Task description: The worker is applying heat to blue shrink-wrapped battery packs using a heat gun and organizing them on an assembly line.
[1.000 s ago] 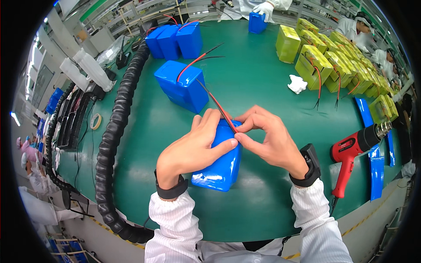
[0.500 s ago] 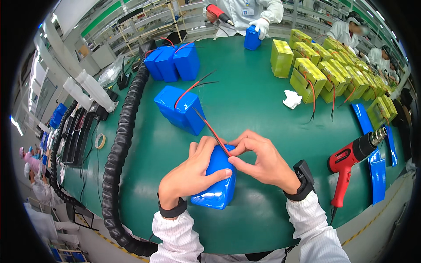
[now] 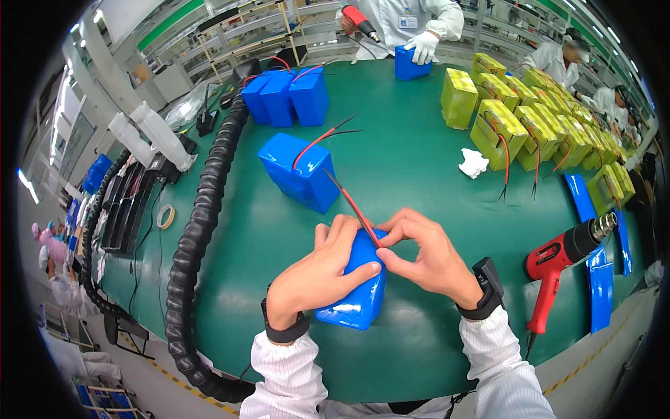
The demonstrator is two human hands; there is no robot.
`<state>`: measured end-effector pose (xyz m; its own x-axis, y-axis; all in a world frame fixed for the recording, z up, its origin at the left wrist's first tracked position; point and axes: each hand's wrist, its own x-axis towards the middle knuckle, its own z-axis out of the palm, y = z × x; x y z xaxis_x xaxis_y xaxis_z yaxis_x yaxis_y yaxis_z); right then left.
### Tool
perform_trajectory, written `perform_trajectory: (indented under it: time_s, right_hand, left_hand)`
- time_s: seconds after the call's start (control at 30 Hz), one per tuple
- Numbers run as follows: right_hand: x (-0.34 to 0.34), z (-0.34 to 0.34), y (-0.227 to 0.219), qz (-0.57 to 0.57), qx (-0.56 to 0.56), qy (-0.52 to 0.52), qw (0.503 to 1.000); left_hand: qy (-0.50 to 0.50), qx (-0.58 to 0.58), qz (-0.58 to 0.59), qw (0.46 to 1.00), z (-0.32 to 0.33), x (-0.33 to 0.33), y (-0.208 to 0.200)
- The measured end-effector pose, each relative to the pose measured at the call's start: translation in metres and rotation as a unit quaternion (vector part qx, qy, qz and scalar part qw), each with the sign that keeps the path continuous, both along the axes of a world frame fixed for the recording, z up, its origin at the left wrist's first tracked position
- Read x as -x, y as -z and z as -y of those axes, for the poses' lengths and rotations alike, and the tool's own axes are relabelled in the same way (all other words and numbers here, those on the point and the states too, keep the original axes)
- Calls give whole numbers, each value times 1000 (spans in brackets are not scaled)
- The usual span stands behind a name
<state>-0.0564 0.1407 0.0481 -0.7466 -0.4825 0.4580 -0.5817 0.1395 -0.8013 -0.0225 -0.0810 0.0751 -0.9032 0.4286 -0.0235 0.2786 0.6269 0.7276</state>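
Note:
A battery pack in shiny blue wrap [image 3: 354, 305] stands on the green table in front of me. My left hand [image 3: 326, 271] is wrapped over its left side, the thumb lying across the top. With thumb and forefinger my right hand [image 3: 427, 253] pinches the pack's red and black wires [image 3: 357, 209] where they leave the blue wrap. The wires' free ends point up and away to the left. Just beyond them sits a second blue-wrapped pack [image 3: 299, 171] with its own red and black wires.
Three blue packs [image 3: 278, 98] stand at the back left beside a thick black ribbed hose [image 3: 202, 237]. Rows of yellow packs [image 3: 499, 133] fill the back right. A red heat gun [image 3: 551, 272] and blue film strips [image 3: 600, 293] lie right. Opposite, a co-worker's gloved hand [image 3: 422, 47] holds a blue pack.
The whole view has shifted slightly, so most things sit a little further right. My hands keep the same hold on the pack and its wires.

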Motion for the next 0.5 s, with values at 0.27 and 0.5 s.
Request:
perform_trajectory:
  time_s: [0.27, 0.5]
  right_hand:
    - [8, -17, -6, 110, -16, -41, 993]
    - [8, -24, 0, 155, -56, -102, 981]
  left_hand:
    - [-15, 12, 8, 1000, 4, -4, -3]
    - [10, 13, 3, 1000, 6, -2, 1]
